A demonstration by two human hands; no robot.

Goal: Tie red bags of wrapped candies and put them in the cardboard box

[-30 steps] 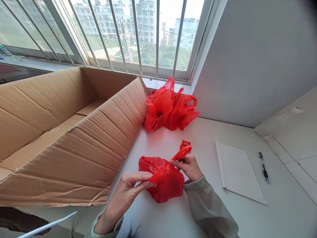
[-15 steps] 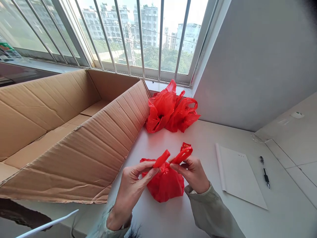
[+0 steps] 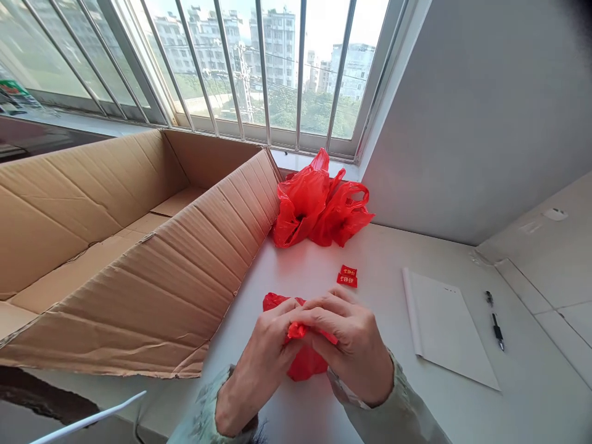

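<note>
Bag [image 3: 309, 364], red plastic, sits on the counter [image 3: 383, 265], directly below both hands.

Change: half a second ago the hands stand apart, each pinching one red end, the two ends raised separately. Now the left hand [image 3: 266, 342] and right hand [image 3: 356, 336] meet over the gathered top, and a short stub [image 3: 296, 331] of plastic pokes out between them. My judgement: work is now concentrated at the neck, with both ends worked as one bunch; whether they are crossed is hidden.

Pose: both wrists angle inward from below, backs of hands upward. Left grip pinches plastic close to the stub. Right grip is also closed on the plastic, index laid across the left fingertips, thumb tucked beneath; its exact pinch point is covered.

Nearby: two small red packets [image 3: 348, 276], more fully exposed than before, lie just beyond the right hand. Other red bags [image 3: 319, 203] rest against the cardboard box [image 3: 152, 290], unmoved. Paper pad [image 3: 451, 327] and pen [image 3: 497, 333] lie to the right, also unmoved.
</note>
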